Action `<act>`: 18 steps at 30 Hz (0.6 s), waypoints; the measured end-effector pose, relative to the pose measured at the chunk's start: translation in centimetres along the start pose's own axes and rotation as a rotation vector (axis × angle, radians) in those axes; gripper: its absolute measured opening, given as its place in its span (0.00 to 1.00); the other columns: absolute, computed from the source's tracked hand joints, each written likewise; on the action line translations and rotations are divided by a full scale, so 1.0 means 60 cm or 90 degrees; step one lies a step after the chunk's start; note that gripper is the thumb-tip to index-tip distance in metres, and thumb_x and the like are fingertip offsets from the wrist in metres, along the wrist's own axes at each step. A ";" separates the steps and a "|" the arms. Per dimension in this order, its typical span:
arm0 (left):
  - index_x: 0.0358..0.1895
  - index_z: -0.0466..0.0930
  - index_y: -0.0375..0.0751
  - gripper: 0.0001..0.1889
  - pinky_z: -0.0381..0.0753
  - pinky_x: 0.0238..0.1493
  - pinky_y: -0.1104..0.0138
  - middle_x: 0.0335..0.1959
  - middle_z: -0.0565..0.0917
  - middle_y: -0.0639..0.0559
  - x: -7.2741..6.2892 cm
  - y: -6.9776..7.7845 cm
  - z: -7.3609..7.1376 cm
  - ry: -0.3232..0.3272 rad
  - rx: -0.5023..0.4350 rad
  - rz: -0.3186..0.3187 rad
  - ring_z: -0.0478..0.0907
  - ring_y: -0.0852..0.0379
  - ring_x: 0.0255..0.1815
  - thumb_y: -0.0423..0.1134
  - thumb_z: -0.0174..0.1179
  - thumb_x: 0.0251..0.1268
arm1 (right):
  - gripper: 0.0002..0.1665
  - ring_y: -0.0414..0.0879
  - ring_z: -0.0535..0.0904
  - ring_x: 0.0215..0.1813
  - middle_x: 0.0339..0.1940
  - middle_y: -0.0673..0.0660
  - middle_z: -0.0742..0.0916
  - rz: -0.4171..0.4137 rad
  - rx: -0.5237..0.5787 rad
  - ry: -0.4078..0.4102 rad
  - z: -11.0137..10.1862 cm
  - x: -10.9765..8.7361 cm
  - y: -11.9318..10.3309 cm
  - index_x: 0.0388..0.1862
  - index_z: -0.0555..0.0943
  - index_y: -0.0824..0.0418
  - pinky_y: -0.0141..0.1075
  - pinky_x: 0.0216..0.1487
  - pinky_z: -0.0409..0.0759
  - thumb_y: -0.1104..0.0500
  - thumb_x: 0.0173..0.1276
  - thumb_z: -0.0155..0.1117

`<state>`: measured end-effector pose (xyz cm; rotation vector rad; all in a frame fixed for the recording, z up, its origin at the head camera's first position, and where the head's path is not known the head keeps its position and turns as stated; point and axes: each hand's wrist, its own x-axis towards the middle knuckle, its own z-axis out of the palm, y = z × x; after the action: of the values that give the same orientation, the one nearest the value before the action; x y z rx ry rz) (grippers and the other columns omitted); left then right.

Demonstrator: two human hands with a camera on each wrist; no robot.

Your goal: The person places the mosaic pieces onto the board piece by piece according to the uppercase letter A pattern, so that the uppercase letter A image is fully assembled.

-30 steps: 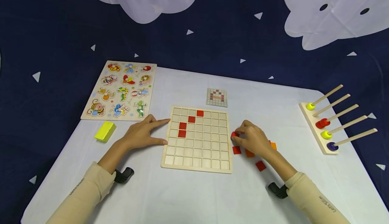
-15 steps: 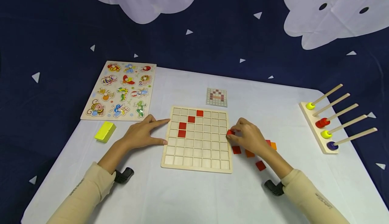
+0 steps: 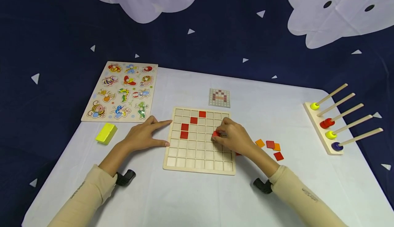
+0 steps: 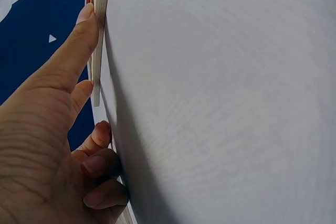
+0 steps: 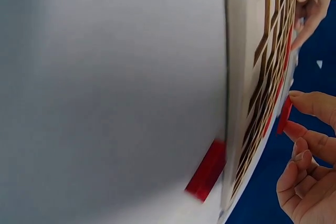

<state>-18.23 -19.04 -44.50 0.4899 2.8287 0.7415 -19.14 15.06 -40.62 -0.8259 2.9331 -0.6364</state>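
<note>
A wooden grid board [image 3: 198,171] lies flat in the middle of the table, with several red tiles [image 3: 184,127] set in its upper left cells. Thumb and index finger of my left hand [image 3: 142,135] are spread against the board's left edge; the left wrist view shows the other fingers [image 4: 102,163] bent loosely. My right hand [image 3: 235,137] pinches a red square tile [image 3: 215,135] between thumb and index finger, over the right part of the grid. In the right wrist view this pinched tile [image 5: 284,115] stands on edge, above the board's surface.
Loose orange [image 3: 260,143] and red tiles [image 3: 278,156] lie right of the board, some hidden by my right arm. Behind the board is a small pattern card [image 3: 219,98]. An insect puzzle [image 3: 120,93], a yellow block [image 3: 106,133] and a peg stacker [image 3: 323,131] stand at the sides.
My right hand has carried the red tile left, from beside the board across its right edge to over the grid. Some loose tiles came out from behind the arm. My left hand stayed put.
</note>
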 end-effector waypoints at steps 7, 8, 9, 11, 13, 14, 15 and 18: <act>0.72 0.69 0.59 0.45 0.61 0.28 0.65 0.39 0.68 0.52 -0.001 0.001 -0.001 -0.001 0.001 -0.002 0.63 0.57 0.26 0.65 0.72 0.47 | 0.14 0.41 0.74 0.32 0.34 0.52 0.79 -0.039 0.006 -0.015 0.015 0.016 -0.035 0.39 0.89 0.65 0.35 0.35 0.77 0.55 0.60 0.76; 0.73 0.69 0.59 0.46 0.61 0.28 0.65 0.39 0.68 0.52 -0.001 0.001 -0.001 -0.001 0.002 -0.003 0.63 0.57 0.27 0.65 0.72 0.47 | 0.14 0.40 0.73 0.32 0.34 0.52 0.79 -0.046 0.010 -0.016 0.017 0.018 -0.040 0.39 0.89 0.65 0.34 0.34 0.76 0.55 0.59 0.76; 0.73 0.69 0.59 0.46 0.61 0.28 0.65 0.39 0.68 0.52 -0.001 0.001 -0.001 -0.001 0.002 -0.003 0.63 0.57 0.27 0.66 0.72 0.47 | 0.14 0.40 0.73 0.31 0.33 0.53 0.79 -0.052 0.015 -0.017 0.020 0.021 -0.045 0.38 0.89 0.65 0.33 0.33 0.75 0.55 0.59 0.76; 0.73 0.69 0.59 0.46 0.61 0.28 0.65 0.39 0.68 0.52 -0.001 0.000 -0.001 -0.001 0.003 -0.004 0.63 0.56 0.27 0.66 0.72 0.47 | 0.13 0.39 0.72 0.31 0.33 0.52 0.79 -0.064 0.018 -0.020 0.025 0.027 -0.054 0.38 0.89 0.64 0.32 0.32 0.74 0.55 0.59 0.76; 0.73 0.69 0.60 0.46 0.61 0.28 0.65 0.39 0.68 0.52 0.000 -0.001 -0.001 -0.001 0.005 -0.004 0.63 0.57 0.27 0.67 0.71 0.47 | 0.13 0.39 0.72 0.31 0.33 0.52 0.79 -0.075 0.021 -0.025 0.030 0.032 -0.064 0.38 0.89 0.63 0.30 0.31 0.73 0.55 0.59 0.76; 0.73 0.68 0.60 0.46 0.61 0.28 0.65 0.39 0.68 0.52 0.000 -0.002 -0.001 -0.001 0.006 -0.004 0.63 0.57 0.27 0.67 0.71 0.47 | 0.13 0.38 0.72 0.31 0.33 0.51 0.78 -0.077 0.024 -0.031 0.032 0.035 -0.069 0.38 0.89 0.62 0.30 0.31 0.73 0.55 0.60 0.75; 0.73 0.68 0.60 0.46 0.61 0.28 0.65 0.39 0.68 0.52 0.000 -0.003 -0.001 -0.001 0.006 -0.003 0.63 0.57 0.27 0.67 0.71 0.47 | 0.12 0.38 0.72 0.31 0.33 0.51 0.79 -0.079 0.026 -0.038 0.035 0.037 -0.073 0.38 0.89 0.62 0.29 0.32 0.73 0.54 0.60 0.75; 0.73 0.68 0.60 0.46 0.62 0.28 0.65 0.39 0.68 0.52 0.001 -0.003 0.000 -0.002 0.005 0.000 0.63 0.57 0.27 0.67 0.71 0.47 | 0.12 0.38 0.72 0.32 0.33 0.50 0.79 -0.082 0.030 -0.050 0.042 0.044 -0.088 0.38 0.90 0.61 0.30 0.33 0.73 0.54 0.60 0.75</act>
<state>-18.35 -19.19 -44.58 0.4920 2.8302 0.7288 -18.46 8.71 -40.63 -1.0170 2.8012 -0.6606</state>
